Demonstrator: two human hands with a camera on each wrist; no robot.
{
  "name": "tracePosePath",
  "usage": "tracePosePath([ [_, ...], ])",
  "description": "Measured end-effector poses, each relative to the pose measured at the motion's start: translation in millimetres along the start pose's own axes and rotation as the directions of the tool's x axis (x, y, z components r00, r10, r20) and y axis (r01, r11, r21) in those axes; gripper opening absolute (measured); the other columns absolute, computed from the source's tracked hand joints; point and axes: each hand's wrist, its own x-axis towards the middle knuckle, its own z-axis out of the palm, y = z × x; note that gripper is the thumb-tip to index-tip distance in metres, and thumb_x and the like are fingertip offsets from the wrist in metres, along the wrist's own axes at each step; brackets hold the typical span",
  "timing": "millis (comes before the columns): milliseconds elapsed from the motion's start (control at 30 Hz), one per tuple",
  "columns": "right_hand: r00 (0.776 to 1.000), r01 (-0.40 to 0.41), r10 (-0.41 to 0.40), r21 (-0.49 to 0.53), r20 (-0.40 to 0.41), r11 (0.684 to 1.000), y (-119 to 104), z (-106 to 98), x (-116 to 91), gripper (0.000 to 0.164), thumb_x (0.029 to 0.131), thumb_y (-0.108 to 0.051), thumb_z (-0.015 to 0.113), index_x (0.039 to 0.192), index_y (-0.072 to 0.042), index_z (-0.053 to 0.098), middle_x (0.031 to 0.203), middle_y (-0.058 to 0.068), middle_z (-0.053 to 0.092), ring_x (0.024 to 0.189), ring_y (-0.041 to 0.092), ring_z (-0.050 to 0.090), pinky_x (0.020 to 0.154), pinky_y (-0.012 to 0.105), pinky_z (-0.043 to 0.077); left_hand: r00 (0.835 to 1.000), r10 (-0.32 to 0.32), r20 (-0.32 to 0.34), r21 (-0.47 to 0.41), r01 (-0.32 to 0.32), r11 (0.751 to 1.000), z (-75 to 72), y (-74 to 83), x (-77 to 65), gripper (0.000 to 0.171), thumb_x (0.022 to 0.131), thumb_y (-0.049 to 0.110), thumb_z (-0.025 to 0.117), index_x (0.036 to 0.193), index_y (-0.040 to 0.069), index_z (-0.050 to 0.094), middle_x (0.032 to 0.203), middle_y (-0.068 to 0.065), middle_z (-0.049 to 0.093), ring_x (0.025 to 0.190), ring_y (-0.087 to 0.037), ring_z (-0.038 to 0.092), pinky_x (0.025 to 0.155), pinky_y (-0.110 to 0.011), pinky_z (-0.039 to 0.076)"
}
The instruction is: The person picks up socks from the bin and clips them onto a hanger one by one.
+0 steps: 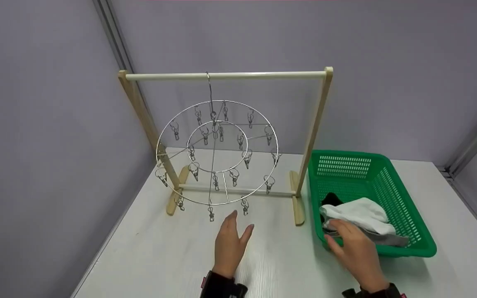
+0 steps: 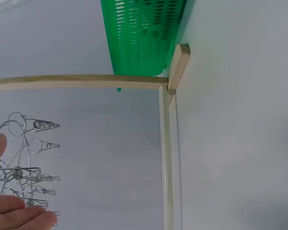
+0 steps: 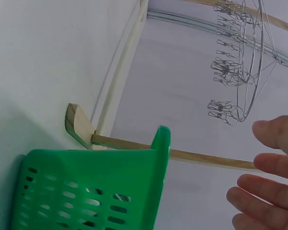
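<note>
A round wire clip hanger (image 1: 278, 142) with several metal clips hangs by its hook from the top bar of a wooden rack (image 1: 263, 75). My left hand (image 1: 229, 244) is below the hanger's front rim, thumb and fingers apart, holding nothing. My right hand (image 1: 356, 250) is over the near left corner of a green basket (image 1: 408, 203), its fingers spread and bare in the right wrist view. Inside the basket lie a white cloth piece (image 1: 364, 213), a grey one (image 1: 387, 239) and a black one (image 1: 331, 200), partly covered. The right fingertips overlap the white and grey pieces in the head view.
The rack's wooden feet (image 1: 298, 211) stand on a white table (image 1: 147, 248), left of the basket. Pale panels (image 1: 387, 74) enclose the table at the back and sides.
</note>
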Motion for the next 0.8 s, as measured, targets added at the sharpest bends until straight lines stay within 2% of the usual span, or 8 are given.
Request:
tracePosePath([
  [333, 0.993, 0.095, -0.097, -0.025, -0.071, 0.995, 10, -26, 47, 0.032, 0.06, -0.011, 0.065, 0.09, -0.001, 0.056, 0.083, 0.01, 0.056, 0.074, 0.02, 0.052, 0.056, 0.034, 0.043, 0.99, -0.008, -0.139, -0.279, -0.031, 0.96, 1.7, 7.1, 29.4, 0.04, 0.071, 0.029, 0.056, 0.099, 0.001, 0.048, 0.093, -0.007, 0.052, 0.088, -0.016, 0.048, 0.071, -0.029, 0.04],
  [400, 0.992, 0.103, -0.104, -0.014, -0.072, 0.995, 19, -26, 57, 0.031, 0.063, -0.012, 0.064, 0.091, -0.001, 0.056, 0.084, 0.01, 0.055, 0.075, 0.022, 0.051, 0.056, 0.035, 0.043, 0.986, 0.012, -0.168, -0.319, -0.066, 0.945, 19.3, -5.6, 31.6, 0.034, 0.072, 0.025, 0.056, 0.098, 0.004, 0.049, 0.091, -0.007, 0.053, 0.086, -0.016, 0.049, 0.069, -0.029, 0.041],
  [533, 0.988, 0.121, -0.125, -0.048, -0.093, 0.991, 78, 12, 61, 0.035, 0.069, -0.026, 0.059, 0.101, -0.013, 0.053, 0.093, 0.003, 0.053, 0.081, 0.017, 0.05, 0.059, 0.032, 0.041, 0.959, 0.057, -0.277, -0.392, -0.167, 0.905, 59.6, -33.5, 31.2, 0.026, 0.074, 0.021, 0.055, 0.097, 0.01, 0.051, 0.087, -0.001, 0.054, 0.081, -0.01, 0.05, 0.064, -0.023, 0.042],
  [600, 0.985, 0.129, -0.137, -0.091, -0.1, 0.988, 117, 42, 60, 0.037, 0.07, -0.033, 0.056, 0.105, -0.02, 0.05, 0.096, -0.002, 0.052, 0.084, 0.013, 0.048, 0.062, 0.03, 0.04, 0.953, 0.07, -0.296, -0.399, -0.19, 0.897, 65.0, -35.6, 28.8, 0.022, 0.075, 0.017, 0.054, 0.095, 0.009, 0.052, 0.085, -0.001, 0.055, 0.078, -0.01, 0.051, 0.063, -0.022, 0.042],
  [667, 0.988, 0.129, -0.136, -0.101, -0.069, 0.986, 146, 66, 60, 0.039, 0.071, -0.036, 0.055, 0.107, -0.022, 0.047, 0.097, -0.003, 0.051, 0.084, 0.014, 0.048, 0.062, 0.033, 0.039, 0.951, 0.054, -0.305, -0.37, -0.171, 0.913, 56.7, -28.2, 28.9, 0.019, 0.073, 0.019, 0.056, 0.091, 0.012, 0.054, 0.081, 0.003, 0.054, 0.074, -0.007, 0.051, 0.058, -0.021, 0.042],
  [733, 0.991, 0.122, -0.127, -0.117, -0.039, 0.986, 165, 85, 59, 0.038, 0.071, -0.034, 0.055, 0.106, -0.024, 0.047, 0.096, -0.004, 0.05, 0.084, 0.013, 0.048, 0.064, 0.032, 0.039, 0.943, 0.045, -0.329, -0.291, -0.146, 0.946, 83.4, -47.5, 27.2, 0.019, 0.073, 0.022, 0.056, 0.091, 0.018, 0.052, 0.081, 0.009, 0.053, 0.073, -0.004, 0.05, 0.058, -0.018, 0.041],
  [767, 0.994, 0.113, -0.114, -0.098, 0.003, 0.989, 157, 80, 63, 0.036, 0.071, -0.031, 0.057, 0.105, -0.02, 0.048, 0.095, -0.002, 0.051, 0.083, 0.015, 0.048, 0.064, 0.034, 0.039, 0.947, 0.053, -0.316, -0.273, -0.144, 0.951, 97.1, -57.3, 26.1, 0.017, 0.074, 0.021, 0.055, 0.091, 0.016, 0.053, 0.081, 0.006, 0.054, 0.073, -0.006, 0.051, 0.059, -0.02, 0.042],
  [800, 0.993, 0.112, -0.108, -0.096, 0.039, 0.989, 160, 84, 63, 0.036, 0.071, -0.03, 0.056, 0.104, -0.02, 0.048, 0.095, 0.0, 0.051, 0.082, 0.016, 0.048, 0.064, 0.034, 0.039, 0.951, 0.042, -0.307, -0.266, -0.128, 0.955, 97.2, -57.2, 27.2, 0.018, 0.073, 0.022, 0.056, 0.091, 0.017, 0.053, 0.081, 0.007, 0.053, 0.073, -0.006, 0.051, 0.059, -0.02, 0.042],
])
